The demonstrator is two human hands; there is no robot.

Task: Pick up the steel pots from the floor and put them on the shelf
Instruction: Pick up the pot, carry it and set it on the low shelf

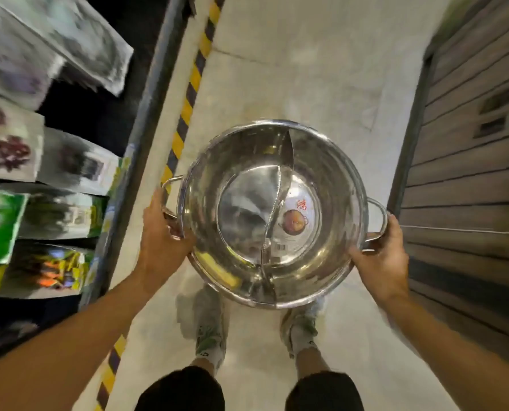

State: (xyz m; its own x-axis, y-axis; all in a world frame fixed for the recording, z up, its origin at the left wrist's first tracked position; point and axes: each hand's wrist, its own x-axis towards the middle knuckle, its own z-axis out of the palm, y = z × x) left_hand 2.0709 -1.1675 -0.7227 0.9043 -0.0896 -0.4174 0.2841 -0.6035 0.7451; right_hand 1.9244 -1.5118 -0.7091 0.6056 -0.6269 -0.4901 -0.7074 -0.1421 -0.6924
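A wide steel pot (pixel 274 215) with a curved divider inside is held above the concrete floor (pixel 291 69), over the person's two shoes (pixel 208 324). The left hand (pixel 161 229) is closed around the pot's left loop handle, fingers wrapped under the rim. The right hand (pixel 380 256) grips the right loop handle the same way, thumb on top. Left of the pot runs a yellow-and-black striped line (pixel 188 96) on the floor, and beyond it the grey upright of a shelf (pixel 146 114) crowded with what look like packaged goods (pixel 13 149), too blurred to read. Right of the pot stands a ribbed shutter wall (pixel 469 173), close to the right hand.
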